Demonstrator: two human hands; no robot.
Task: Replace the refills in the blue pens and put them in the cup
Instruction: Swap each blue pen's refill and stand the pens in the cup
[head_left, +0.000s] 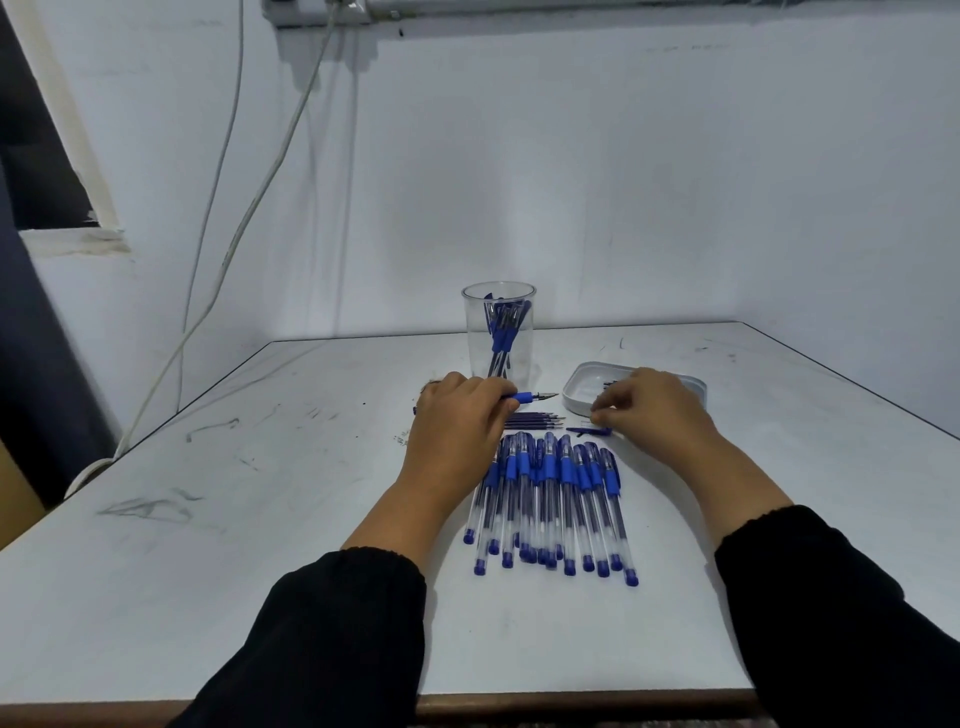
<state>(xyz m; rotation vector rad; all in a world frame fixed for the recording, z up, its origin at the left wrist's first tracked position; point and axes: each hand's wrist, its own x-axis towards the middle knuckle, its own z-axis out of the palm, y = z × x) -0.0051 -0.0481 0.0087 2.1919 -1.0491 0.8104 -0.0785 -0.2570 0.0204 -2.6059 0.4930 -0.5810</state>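
Blue capped pens (550, 499) are lying in a fanned row on the white tabletop (260, 519), between the two forearms and just nearer than both hands. Left hand (457, 415) is curling round an uncapped pen (527, 397), its tip pointing toward the right hand (649, 410), which is pinching something small beside a white tray (587, 387). Loose refills (535, 420) are lying between the hands; beyond them a clear cup (498, 332) is holding pens.
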